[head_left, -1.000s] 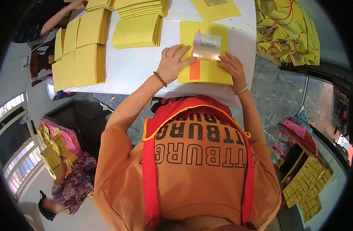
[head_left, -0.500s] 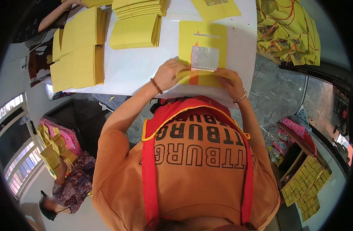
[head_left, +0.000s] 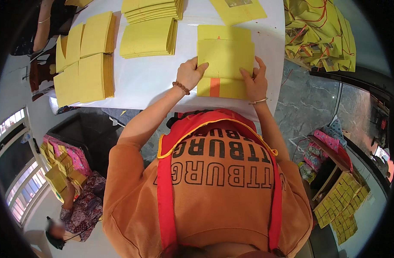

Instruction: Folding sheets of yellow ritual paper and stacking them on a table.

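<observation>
A yellow paper sheet [head_left: 226, 55] lies folded up over another layer of yellow paper, whose lower part shows an orange strip [head_left: 215, 87]. The silver square is hidden under the fold. At the left edge of the sheet, my left hand [head_left: 189, 75] is closed, its thumb on top of the paper and its other fingers curled at the edge. My right hand [head_left: 256, 84] is at the right edge. Its thumb presses on the paper while the forefinger stretches up, apart from it, beside the sheet.
Stacks of folded yellow paper [head_left: 146, 38] stand on the white table [head_left: 156, 77], with more piles [head_left: 91, 77] at the left. A loose yellow sheet [head_left: 240, 9] lies beyond my work. Yellow bundles with red cords [head_left: 321, 38] are at the right. Another person [head_left: 83, 200] sits lower left.
The lower flap, earlier lifted between both hands, now lies folded upward over the silver square. Both hands have spread outward to the sheet's sides. A co-worker's arm at the upper left has shifted.
</observation>
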The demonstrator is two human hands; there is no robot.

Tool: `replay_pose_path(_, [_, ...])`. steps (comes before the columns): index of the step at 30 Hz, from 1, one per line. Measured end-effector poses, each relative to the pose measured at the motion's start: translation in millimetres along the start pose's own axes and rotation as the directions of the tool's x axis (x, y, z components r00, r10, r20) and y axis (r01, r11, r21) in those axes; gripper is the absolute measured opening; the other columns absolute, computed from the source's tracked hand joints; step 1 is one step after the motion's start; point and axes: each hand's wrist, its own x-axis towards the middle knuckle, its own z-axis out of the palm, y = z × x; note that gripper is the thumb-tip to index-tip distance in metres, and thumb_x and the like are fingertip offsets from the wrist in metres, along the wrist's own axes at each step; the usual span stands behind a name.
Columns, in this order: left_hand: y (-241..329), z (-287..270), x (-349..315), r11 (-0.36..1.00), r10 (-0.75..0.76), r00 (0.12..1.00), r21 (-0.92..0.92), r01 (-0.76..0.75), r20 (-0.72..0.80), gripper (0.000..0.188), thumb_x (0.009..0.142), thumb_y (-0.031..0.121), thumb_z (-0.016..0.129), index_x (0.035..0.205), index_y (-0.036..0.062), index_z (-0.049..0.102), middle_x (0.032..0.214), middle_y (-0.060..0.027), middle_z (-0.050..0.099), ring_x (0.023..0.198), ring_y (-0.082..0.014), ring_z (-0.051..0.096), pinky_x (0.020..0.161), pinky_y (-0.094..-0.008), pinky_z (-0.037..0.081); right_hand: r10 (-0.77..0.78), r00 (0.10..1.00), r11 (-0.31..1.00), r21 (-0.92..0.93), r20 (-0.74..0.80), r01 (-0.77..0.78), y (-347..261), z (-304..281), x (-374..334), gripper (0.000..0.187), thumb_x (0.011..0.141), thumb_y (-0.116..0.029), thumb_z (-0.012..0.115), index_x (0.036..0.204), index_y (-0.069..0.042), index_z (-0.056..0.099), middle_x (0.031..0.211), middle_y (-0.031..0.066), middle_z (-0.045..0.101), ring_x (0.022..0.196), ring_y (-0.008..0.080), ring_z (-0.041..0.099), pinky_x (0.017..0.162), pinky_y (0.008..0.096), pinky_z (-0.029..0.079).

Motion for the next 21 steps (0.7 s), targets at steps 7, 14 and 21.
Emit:
replay_pose_path(7, [-7, 2, 12, 1.0, -0.021, 1.0, -0.023, 0.022, 0.019, 0.033, 0.08, 0.031, 0.058, 0.097, 0.0033, 0.062, 0.075, -0.017, 0.064, 0.067, -0.0323, 0.061, 0.062, -0.0389, 0.047, 0.029, 0.999, 0.999, 0.015, 0.029, -0.029, 8, 6, 3, 0.032, 0.078, -0.024, 0.066, 0.107, -0.012, 0.061, 0.059, 0.0058, 0.051, 0.049, 0.0128, 0.044, 0.048, 0.0293, 0.037])
replay_pose_path(14, [-26, 8, 23, 0.985, -0.037, 0.999, -0.167, 0.033, -0.023, 0.04, 0.075, 0.027, 0.065, 0.101, 0.0007, 0.05, 0.075, -0.0134, 0.063, 0.068, -0.0257, 0.062, 0.062, -0.0357, 0.047, 0.042, 0.999, 0.999, 0.024, -0.005, -0.042, 11, 11, 5, 0.033, 0.077, -0.024, 0.066, 0.107, -0.011, 0.063, 0.057, 0.0062, 0.052, 0.049, 0.0138, 0.045, 0.05, 0.0293, 0.038])
replay_pose_path(21, [15, -13, 5, 0.991, -0.105, 0.991, -0.094, 0.097, -0.079, 0.044, 0.074, 0.025, 0.068, 0.106, 0.0012, 0.049, 0.084, -0.0148, 0.062, 0.076, -0.0274, 0.061, 0.066, -0.0351, 0.047, 0.094, 0.995, 0.995, -0.032, 0.022, -0.093, 8, 8, 5, 0.034, 0.077, -0.025, 0.066, 0.108, -0.012, 0.063, 0.059, 0.0082, 0.055, 0.051, 0.0158, 0.049, 0.053, 0.0304, 0.04])
